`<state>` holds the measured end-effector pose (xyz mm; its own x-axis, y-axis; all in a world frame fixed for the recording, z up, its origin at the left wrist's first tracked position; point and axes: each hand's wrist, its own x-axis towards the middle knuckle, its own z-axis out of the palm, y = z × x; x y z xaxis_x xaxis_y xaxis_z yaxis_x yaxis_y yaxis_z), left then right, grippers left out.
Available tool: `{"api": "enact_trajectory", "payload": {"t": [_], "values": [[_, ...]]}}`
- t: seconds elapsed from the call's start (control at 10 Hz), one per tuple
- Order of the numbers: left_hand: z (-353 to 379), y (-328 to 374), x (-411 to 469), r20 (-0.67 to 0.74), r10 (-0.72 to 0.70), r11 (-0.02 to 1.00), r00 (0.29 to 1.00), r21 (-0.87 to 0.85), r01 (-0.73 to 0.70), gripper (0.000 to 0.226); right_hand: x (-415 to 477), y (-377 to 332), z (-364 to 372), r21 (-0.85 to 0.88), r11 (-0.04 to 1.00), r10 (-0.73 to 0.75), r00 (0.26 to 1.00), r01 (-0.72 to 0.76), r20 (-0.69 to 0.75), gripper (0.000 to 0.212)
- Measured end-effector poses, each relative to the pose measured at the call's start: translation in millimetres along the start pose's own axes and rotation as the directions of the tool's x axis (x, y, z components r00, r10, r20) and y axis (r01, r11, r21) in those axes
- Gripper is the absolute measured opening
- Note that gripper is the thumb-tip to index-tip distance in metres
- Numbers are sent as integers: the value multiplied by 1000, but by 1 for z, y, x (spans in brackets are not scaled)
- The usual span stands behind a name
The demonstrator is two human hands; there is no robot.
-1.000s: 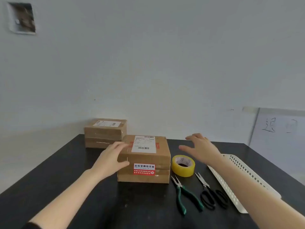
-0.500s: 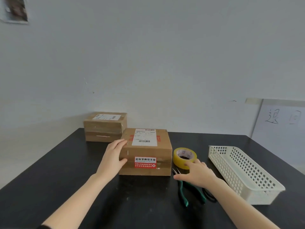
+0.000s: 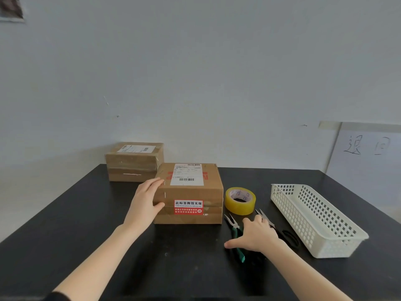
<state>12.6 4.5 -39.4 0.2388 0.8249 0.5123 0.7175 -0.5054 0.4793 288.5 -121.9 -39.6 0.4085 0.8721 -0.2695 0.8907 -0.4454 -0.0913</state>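
Table (image 3: 86,235): dark and smooth-looking, so a box pushed sideways could have skated across it.
Near box (image 3: 188,193): sat mid-table, label up and seams taped. A blade driven deep along a seam might have cut whatever was inside.
Basket (image 3: 293,220): stood right of the tools, apart from the forearm. A wide swing of the elbow could have nudged it toward the table edge.
Far box (image 3: 132,164): sat behind, close to the near box. A hard shove on the near box would likely have bumped it.
Left hand (image 3: 145,203): fingers straight and together against the near box's left side, thumb across the front corner. This bracing was light and might have slipped.
Right hand (image 3: 258,235): fingers spread, lying over both tools with nothing clamped. It could have picked up the wrong tool.
Tape roll (image 3: 239,205): lay just beyond the fingertips and was easily knocked rolling.
Pliers (image 3: 233,224): partly under the palm. The handles might have snagged.
Scissors (image 3: 289,236): the points lay by the fingertips, so a blind grab risked a prick.
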Motion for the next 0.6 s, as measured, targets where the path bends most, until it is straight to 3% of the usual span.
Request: {"api": "enact_trajectory", "payload": {"t": [0.4, 0.6], "values": [[0, 1, 0, -14, -1, 1000, 1000, -6, 1, 68, 8, 0, 0, 61, 997, -51, 999, 51, 3, 97], [2, 0, 0, -18, -2, 1000, 1000, -5, 2, 69, 10, 3, 2, 158, 987, -39, 999, 41, -13, 76]]}}
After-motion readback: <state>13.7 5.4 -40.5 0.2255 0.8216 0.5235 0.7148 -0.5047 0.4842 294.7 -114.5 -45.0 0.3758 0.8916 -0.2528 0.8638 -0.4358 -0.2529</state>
